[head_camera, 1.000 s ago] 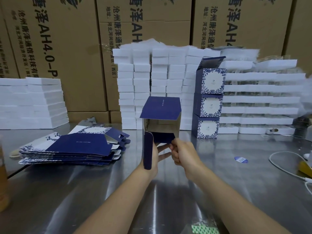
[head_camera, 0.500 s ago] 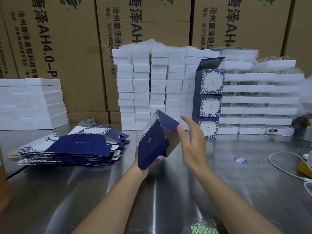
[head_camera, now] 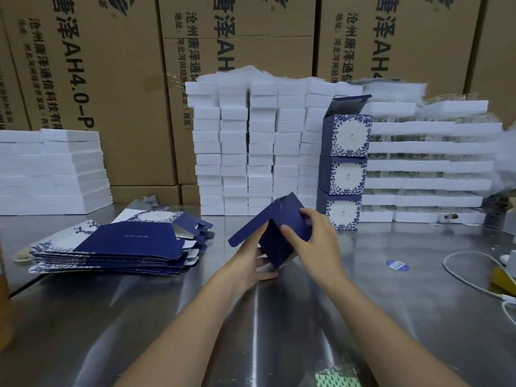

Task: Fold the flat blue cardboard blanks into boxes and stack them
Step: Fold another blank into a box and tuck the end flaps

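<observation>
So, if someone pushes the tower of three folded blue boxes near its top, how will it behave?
Probably tippy: the tower of folded boxes stands three high on a narrow base, on a smooth metal table. Likely light, being thin card, so it may also slide. The top box's open lid looks easy to bend.

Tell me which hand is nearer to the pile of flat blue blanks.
Left. The left hand holds the half-folded box from below, on the side facing the pile of flat blanks; the right hand grips the box farther right, away from it.
</observation>
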Available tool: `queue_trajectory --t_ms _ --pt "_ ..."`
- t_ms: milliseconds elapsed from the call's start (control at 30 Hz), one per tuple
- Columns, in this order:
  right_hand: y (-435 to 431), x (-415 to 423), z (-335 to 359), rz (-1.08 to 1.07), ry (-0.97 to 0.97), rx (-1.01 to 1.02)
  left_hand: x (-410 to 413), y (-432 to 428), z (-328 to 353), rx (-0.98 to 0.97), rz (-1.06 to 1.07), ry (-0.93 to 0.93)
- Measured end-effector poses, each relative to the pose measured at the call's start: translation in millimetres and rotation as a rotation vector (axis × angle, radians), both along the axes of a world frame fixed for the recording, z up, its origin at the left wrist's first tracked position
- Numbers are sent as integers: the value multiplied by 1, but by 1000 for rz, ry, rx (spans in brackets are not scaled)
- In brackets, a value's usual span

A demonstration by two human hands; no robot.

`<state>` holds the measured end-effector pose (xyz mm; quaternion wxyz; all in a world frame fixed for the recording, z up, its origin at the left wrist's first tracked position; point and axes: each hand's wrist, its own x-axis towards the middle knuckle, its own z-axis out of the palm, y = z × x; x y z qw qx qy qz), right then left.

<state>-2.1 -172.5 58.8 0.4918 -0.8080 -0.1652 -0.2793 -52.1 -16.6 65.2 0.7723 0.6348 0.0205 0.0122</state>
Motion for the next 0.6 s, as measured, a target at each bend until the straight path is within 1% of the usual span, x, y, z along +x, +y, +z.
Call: queue_trajectory --t_ms 67,100,167,200,233,300,333,367,433,533,600 --pt "-3 -2 1 -66 -12 9 0 -4 3 59 76 -87" --pt "-5 -2 1 -110 14 2 1 -6 6 95 121 -145" --pt "-12 1 1 -161 121 -79 4 -8 9 156 185 -325" --pt "-15 3 1 -136 186 -94 5 -8 9 179 202 -436" --pt "-16 4 1 -66 271 -23 5 -8 7 200 215 -544" --pt "-12 2 2 109 432 290 2 -11 4 263 292 -711" --pt "-9 0 2 142 498 421 1 -13 2 299 344 -749" --pt "-7 -2 1 151 543 513 2 -17 0 327 394 -740" --pt "-1 -6 2 175 574 634 6 -22 -3 368 400 -586" --pt "3 -10 7 224 551 718 10 -29 -11 428 274 -277" --pt "6 -13 6 280 534 712 15 -34 -16 417 164 -184"
